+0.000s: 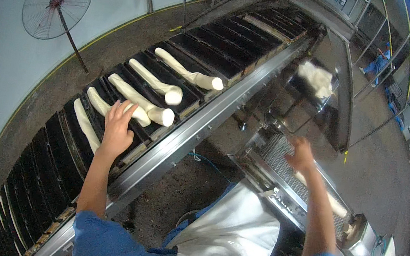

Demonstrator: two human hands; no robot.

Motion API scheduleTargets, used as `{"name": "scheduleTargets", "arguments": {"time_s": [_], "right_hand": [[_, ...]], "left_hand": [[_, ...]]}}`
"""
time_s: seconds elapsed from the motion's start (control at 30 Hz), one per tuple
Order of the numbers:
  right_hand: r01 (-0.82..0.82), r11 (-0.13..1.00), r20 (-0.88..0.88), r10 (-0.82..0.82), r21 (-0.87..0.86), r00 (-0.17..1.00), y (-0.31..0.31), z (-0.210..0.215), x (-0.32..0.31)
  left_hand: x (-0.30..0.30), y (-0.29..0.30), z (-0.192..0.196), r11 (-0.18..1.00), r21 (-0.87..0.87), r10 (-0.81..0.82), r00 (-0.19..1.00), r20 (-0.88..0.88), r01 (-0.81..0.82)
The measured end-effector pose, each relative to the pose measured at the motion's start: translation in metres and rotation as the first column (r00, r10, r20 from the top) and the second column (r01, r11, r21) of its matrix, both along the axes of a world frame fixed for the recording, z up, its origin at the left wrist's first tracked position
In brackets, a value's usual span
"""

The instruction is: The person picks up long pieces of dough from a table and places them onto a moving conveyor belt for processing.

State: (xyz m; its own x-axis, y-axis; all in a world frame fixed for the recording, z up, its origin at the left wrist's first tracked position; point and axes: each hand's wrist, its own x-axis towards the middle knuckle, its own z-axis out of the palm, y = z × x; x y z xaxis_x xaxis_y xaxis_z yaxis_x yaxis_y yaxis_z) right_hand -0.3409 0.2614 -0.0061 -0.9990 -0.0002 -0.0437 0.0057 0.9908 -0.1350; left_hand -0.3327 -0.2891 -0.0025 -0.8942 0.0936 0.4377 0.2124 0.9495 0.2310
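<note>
Resting flat with fingers spread, the left hand (117, 128) lies on top of a long white dough roll (118, 106) that sits in one of the dark baking pans (134, 72) on the conveyor line (182, 138). It's pressing or touching it, not gripping it, palm down, near the pan edge closest to the person. Just beside that roll, to the left, another dough roll (86, 125) lies in its own slot, and three more rolls (140, 99) (156, 81) (188, 69) sit in the next pans further up the line, all lying crosswise with their fat ends toward the steel side rail (217, 114). The pans further up the line and the ones nearer the lower left corner look dark, with no dough showing.

Over on the other side, the right hand (301, 154) is up over the perforated steel belt (284, 166) of a smaller machine, fingers loosely open and a bit blurry, holding nothing as far as I can see. A pale dough piece (334, 203) lies on that belt, right behind the forearm. Higher up, a lump of dough (316, 78) sits at the shiny chute (332, 57) above the machine.

Blue sleeves and a white apron (228, 237) fill the bottom edge. A wire-guard fan (57, 1) stands by the pale wall on the left, well apart from everything.
</note>
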Motion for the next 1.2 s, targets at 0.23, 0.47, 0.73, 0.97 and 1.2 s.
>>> {"name": "scheduleTargets", "arguments": {"time_s": [0.23,0.47,0.73,0.97,1.2], "right_hand": [[0.189,0.946,-0.113,-0.164,0.263,0.98,0.038,-0.085,0.06],[0.197,0.977,-0.203,-0.178,0.081,0.963,0.034,-0.088,0.073],[0.446,0.793,-0.044,-0.507,-0.415,0.861,0.07,-0.091,0.054],[-0.23,-0.067,-0.056,-0.869,-0.971,0.491,0.275,-0.028,0.255],[0.979,0.18,-0.186,-0.969,-0.093,0.161,0.214,-0.037,0.461]], "left_hand": [[-0.003,-0.057,0.011,0.998,-0.055,-0.003,1.0,0.004,0.003],[0.07,-0.134,-0.009,0.598,0.789,0.157,0.986,0.057,-0.14],[0.075,-0.104,-0.01,0.795,-0.401,0.506,0.862,0.023,-0.456],[0.069,-0.034,0.011,0.243,0.825,0.158,0.86,0.485,-0.51],[0.061,-0.083,-0.022,0.278,0.916,0.517,0.849,0.111,-0.289]]}}
